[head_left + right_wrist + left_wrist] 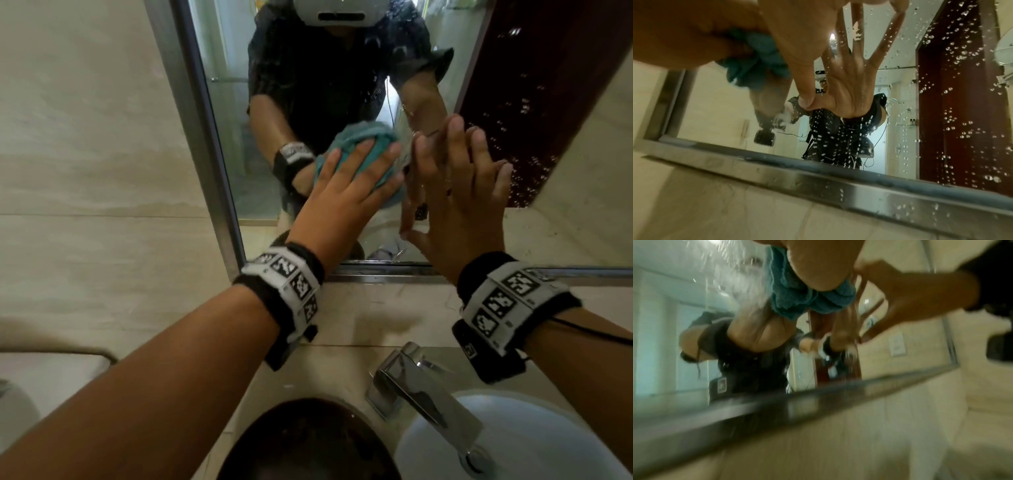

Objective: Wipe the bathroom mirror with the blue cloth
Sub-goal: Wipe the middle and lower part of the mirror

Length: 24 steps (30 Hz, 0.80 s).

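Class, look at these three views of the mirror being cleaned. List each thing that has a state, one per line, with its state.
Blue cloth: bunched, pressed flat against the glass.
Left hand: fingers straight, pressing the cloth.
Right hand: fingers spread, flat on the glass, no grip on anything.
Mirror: wet, droplets on its right part.
Mirror frame: wet, droplets on the lower edge.
Tap: no water running that can be seen.

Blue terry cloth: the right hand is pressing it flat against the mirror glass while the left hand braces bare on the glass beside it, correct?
Hands are swapped. In the head view the left hand presses the blue terry cloth against the metal-framed mirror, and the right hand braces bare on the glass beside it.
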Available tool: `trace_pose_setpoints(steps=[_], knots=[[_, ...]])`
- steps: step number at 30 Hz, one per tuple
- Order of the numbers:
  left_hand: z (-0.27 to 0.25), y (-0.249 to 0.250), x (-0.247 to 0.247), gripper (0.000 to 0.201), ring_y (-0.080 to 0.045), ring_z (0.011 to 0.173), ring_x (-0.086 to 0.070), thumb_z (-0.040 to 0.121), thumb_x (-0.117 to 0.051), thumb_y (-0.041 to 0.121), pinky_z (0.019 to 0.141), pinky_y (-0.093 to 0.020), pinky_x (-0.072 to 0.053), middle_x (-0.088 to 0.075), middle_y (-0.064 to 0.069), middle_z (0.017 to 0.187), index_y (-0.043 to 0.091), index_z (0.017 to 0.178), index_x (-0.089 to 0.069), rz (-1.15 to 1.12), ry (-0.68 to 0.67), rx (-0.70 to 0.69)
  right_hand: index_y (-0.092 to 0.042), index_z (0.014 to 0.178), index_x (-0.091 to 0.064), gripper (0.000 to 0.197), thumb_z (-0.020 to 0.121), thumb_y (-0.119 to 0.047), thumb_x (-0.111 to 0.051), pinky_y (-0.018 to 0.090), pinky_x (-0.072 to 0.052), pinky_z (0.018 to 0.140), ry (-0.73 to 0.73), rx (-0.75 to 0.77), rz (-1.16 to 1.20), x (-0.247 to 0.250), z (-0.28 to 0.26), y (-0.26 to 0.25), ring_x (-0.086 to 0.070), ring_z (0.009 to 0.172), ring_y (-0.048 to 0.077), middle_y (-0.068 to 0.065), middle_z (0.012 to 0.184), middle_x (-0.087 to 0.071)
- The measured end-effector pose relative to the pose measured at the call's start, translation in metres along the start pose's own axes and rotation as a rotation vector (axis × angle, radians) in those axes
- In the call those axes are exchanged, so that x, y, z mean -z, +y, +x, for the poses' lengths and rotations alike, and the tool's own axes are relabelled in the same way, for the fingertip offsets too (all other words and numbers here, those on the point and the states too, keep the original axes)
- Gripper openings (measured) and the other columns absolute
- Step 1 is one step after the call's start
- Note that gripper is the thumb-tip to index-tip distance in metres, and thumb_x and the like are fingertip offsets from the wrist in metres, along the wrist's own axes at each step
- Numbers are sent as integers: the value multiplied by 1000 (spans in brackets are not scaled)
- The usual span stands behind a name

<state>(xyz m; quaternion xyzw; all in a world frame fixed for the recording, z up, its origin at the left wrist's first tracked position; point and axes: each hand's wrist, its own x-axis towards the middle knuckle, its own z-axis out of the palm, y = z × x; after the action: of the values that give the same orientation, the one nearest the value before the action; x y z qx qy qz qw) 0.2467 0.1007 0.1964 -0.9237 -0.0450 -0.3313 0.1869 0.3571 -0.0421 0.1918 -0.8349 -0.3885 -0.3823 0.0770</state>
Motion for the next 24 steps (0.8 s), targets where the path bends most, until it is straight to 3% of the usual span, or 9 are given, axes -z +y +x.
trace_pose_setpoints(steps=[3,5,8,10,13,16,20,23,24], knots=[[-60,17,-42,77,-33,132,-37,63,-74,4,106,-51,-23,-44,-5,144,24,134,-51,115,-180,-101,-23,151,-1,122,61,-54,-77,65,-12,108,-34,16,-14,-2,0,-2,0,143,35,7,154,9],[-78,23,-47,82,-30,132,-41,61,-78,5,106,-49,-28,-46,-2,143,23,135,-50,84,-287,-131,-24,151,0,127,57,-54,-80,66,-12,107,-40,19,-7,-2,0,1,1,142,35,7,154,9],[-53,12,-24,76,-30,142,-20,79,-58,4,112,-47,-7,-22,-2,155,28,145,-30,59,-318,-156,-23,151,-1,127,57,-53,-81,67,-12,107,-48,11,-8,-2,-1,-1,2,142,35,8,154,8],[-20,-5,4,71,-34,142,-13,82,-44,6,112,-48,-1,-17,-8,156,26,147,-24,75,-124,-58,-23,151,0,124,60,-53,-80,66,-12,107,-38,-6,-11,-3,0,-3,2,143,35,9,155,7],[15,-25,27,58,-41,136,-20,84,-32,9,113,-51,-8,-33,-19,148,17,141,-38,-29,222,134,-24,151,0,118,65,-52,-76,65,-13,108,-35,-9,-18,-5,-1,-4,1,143,34,8,155,7],[16,-19,14,58,-40,135,-23,84,-35,5,110,-55,-14,-36,-19,146,17,140,-37,-11,246,89,-23,151,-1,115,67,-50,-75,66,-14,107,-7,-3,4,-6,-2,-3,0,143,34,8,154,6],[-23,10,-21,73,-34,137,-27,73,-50,0,109,-53,-11,-34,-8,150,24,141,-38,-8,-13,-68,-22,151,-4,112,69,-44,-77,66,-16,106,22,-8,28,-7,-3,-4,-1,142,33,8,154,4],[-60,27,-45,73,-28,142,-10,78,-57,4,110,-50,-5,-26,0,154,26,144,-33,48,-268,-141,-22,151,-3,109,72,-43,-76,66,-16,106,33,-4,8,-8,-3,-4,0,142,32,7,154,4],[-69,29,-50,73,-27,142,-13,76,-61,5,110,-50,-8,-31,0,152,24,142,-37,21,-293,-141,-23,151,-3,113,69,-45,-77,66,-16,107,19,-3,6,-9,-3,-4,1,142,32,7,154,5]])
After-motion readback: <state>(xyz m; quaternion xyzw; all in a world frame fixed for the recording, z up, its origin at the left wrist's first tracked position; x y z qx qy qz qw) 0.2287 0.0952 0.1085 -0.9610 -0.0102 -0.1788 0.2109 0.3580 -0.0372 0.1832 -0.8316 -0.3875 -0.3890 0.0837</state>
